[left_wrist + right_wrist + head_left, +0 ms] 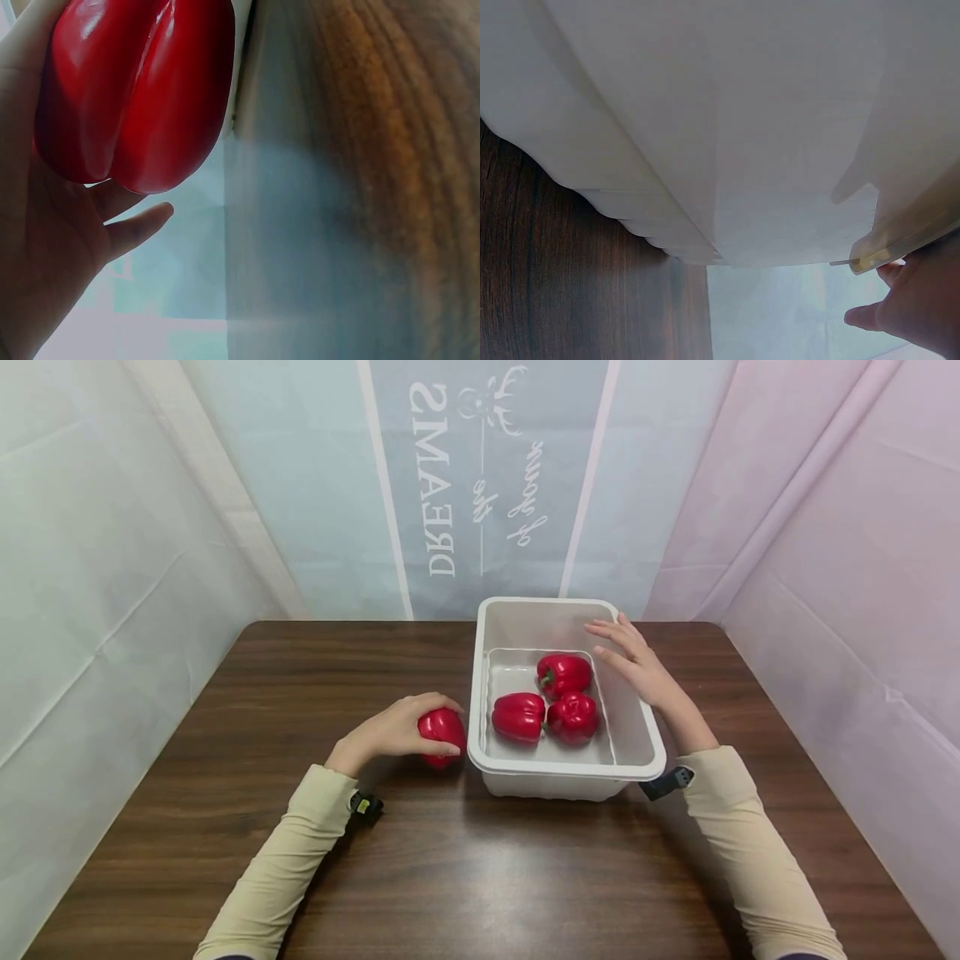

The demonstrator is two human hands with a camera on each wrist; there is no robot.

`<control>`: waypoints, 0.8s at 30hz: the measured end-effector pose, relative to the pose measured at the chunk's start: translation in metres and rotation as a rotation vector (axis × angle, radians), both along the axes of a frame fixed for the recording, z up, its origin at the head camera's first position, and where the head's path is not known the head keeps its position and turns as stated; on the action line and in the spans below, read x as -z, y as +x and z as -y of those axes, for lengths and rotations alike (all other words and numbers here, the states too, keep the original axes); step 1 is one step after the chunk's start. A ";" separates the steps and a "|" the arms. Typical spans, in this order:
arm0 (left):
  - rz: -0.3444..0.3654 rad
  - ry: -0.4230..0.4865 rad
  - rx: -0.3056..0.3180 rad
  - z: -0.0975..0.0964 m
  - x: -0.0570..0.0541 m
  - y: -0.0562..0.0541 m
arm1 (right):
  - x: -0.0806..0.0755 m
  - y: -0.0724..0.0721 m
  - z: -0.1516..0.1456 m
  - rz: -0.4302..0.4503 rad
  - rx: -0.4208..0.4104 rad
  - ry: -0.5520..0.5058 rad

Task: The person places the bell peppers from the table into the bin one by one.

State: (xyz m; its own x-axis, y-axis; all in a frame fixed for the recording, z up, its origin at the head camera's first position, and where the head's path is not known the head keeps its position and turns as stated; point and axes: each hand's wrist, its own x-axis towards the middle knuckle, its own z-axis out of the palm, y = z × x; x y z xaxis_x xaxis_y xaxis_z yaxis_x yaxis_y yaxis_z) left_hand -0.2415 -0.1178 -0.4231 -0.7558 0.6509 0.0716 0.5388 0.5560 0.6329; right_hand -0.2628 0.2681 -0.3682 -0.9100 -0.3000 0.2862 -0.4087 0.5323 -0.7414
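Observation:
A red bell pepper is at the left side of the white plastic bin. My left hand grips it from the left, thumb on the near side and fingers over the far side; the left wrist view shows the grooved pepper up close. Inside the bin lie three more peppers: one at the left, one at the right and one behind. Over the bin's right rim my right hand reaches with spread, fairly straight fingers, holding nothing. Contact with the rim is unclear.
The bin stands on a dark wood-grain table, towards its far edge. White cloth walls enclose both sides, and a printed curtain hangs behind the far edge.

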 end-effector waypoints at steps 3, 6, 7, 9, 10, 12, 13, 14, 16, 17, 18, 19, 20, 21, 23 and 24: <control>-0.009 0.009 -0.003 0.000 -0.001 -0.001 | -0.001 0.000 0.000 -0.001 -0.006 -0.008; -0.019 0.009 -0.007 0.000 -0.002 -0.002 | -0.001 0.000 0.000 0.001 -0.005 -0.008; -0.021 0.008 -0.007 0.000 -0.003 -0.003 | 0.000 -0.001 0.000 0.002 -0.002 -0.006; -0.020 0.009 -0.008 0.001 -0.003 -0.003 | 0.001 -0.001 -0.001 0.005 0.002 0.000; -0.020 0.010 -0.009 0.001 -0.004 -0.003 | 0.001 -0.001 -0.001 0.004 0.003 0.003; -0.020 0.010 -0.008 0.001 -0.005 -0.004 | 0.002 -0.001 -0.001 0.005 0.002 0.004; -0.023 0.011 -0.007 0.001 -0.006 -0.004 | 0.002 -0.001 -0.002 0.005 0.001 0.005; -0.027 0.012 -0.009 0.001 -0.007 -0.004 | 0.002 -0.001 -0.002 0.006 0.000 0.004; -0.039 0.014 -0.009 0.001 -0.009 -0.005 | 0.002 -0.002 -0.002 0.005 -0.001 0.003; -0.045 0.015 -0.011 0.001 -0.010 -0.005 | 0.002 -0.002 -0.001 0.005 -0.001 0.002; -0.054 0.013 -0.013 0.001 -0.011 -0.005 | 0.001 -0.002 -0.001 0.006 0.000 0.004; -0.061 0.012 -0.015 0.000 -0.012 -0.005 | 0.001 -0.002 -0.001 0.008 0.002 0.006; -0.065 0.010 -0.016 0.000 -0.013 -0.006 | 0.000 -0.001 -0.001 0.009 0.003 0.007; -0.070 0.008 -0.015 0.000 -0.014 -0.006 | -0.001 -0.001 0.000 0.011 0.004 0.006; -0.077 0.001 -0.017 0.000 -0.016 -0.006 | -0.006 0.003 0.003 0.018 0.002 -0.001; -0.080 -0.002 -0.017 -0.001 -0.016 -0.006 | -0.009 0.006 0.005 0.022 0.001 -0.003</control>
State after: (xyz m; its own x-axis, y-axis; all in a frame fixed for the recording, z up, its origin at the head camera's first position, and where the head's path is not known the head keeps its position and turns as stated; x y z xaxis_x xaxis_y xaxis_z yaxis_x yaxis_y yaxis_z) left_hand -0.2479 -0.1173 -0.4069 -0.7587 0.6383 0.1305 0.5779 0.5668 0.5872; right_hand -0.2571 0.2634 -0.3590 -0.9163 -0.2982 0.2672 -0.3919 0.5303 -0.7518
